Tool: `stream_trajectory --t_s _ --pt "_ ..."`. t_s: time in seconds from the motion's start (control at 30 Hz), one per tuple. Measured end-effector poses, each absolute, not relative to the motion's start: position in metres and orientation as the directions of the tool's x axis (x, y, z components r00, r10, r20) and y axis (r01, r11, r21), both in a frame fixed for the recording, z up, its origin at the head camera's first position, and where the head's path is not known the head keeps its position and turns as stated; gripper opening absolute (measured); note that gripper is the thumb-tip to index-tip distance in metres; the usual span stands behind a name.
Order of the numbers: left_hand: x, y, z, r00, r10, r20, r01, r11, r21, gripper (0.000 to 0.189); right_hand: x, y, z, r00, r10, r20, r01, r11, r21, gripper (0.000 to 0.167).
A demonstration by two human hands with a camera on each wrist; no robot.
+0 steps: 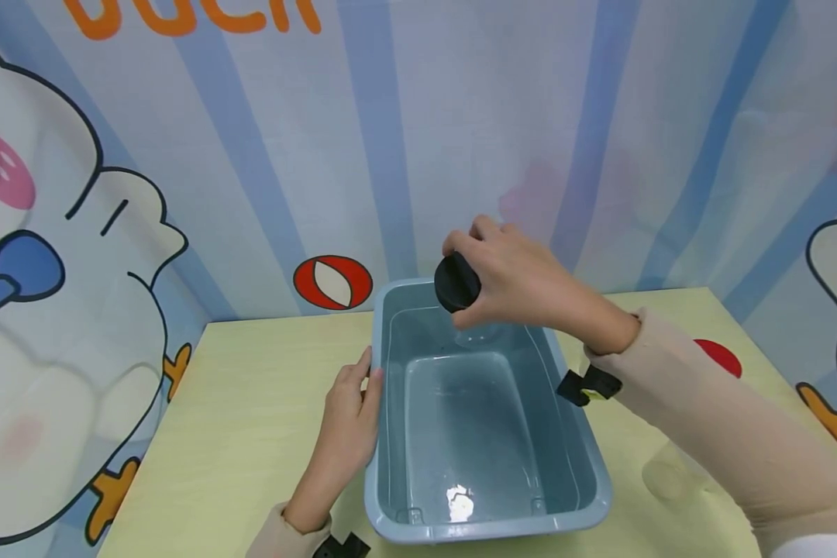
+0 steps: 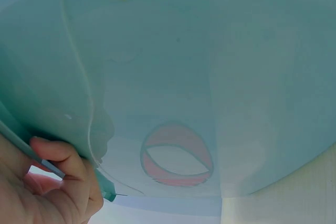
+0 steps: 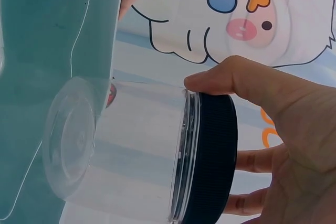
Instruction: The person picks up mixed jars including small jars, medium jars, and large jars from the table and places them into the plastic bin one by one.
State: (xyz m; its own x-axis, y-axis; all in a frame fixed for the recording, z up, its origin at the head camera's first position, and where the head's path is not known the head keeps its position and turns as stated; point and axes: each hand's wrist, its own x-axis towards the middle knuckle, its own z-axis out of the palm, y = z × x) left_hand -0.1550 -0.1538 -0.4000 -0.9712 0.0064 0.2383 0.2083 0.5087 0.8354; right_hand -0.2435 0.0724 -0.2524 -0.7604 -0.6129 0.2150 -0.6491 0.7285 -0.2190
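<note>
A light blue plastic basin (image 1: 488, 532) stands on the table. My left hand (image 1: 349, 415) grips its left rim; in the left wrist view the fingers and thumb (image 2: 63, 182) close round that rim. Over the far end of the basin, my right hand (image 1: 512, 275) holds a jar by its black ribbed lid (image 1: 456, 282). The right wrist view shows the jar's clear, see-through body (image 3: 136, 145), lid on, with no contents that I can make out. In that view the thumb lies at the lid's edge, and two fingers show behind the lid.
A pale yellow tabletop (image 1: 272, 387) lies under the basin. A clear round object (image 1: 669, 474) stands at the right, partly behind the right forearm. Behind the table hangs a blue striped cloth (image 1: 474, 116) with cartoon prints. A bright reflection shines on the basin's floor (image 1: 460, 434).
</note>
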Motion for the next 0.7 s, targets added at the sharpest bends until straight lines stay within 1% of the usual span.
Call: stream_trajectory --t_s 0.3,0.7 --pt "-0.154 -0.154 -0.401 -0.971 0.004 0.239 0.208 0.509 0.835 0.048 -0.247 0.063 -0.253 -0.774 -0.613 0.159 -0.634 0.748 -0.197 0.070" --pt "-0.155 -0.154 -0.401 -0.975 -0.006 0.220 0.187 0.508 0.841 0.049 -0.250 0.055 -0.256 -0.755 -0.639 0.144 -0.655 0.726 -0.211 0.065"
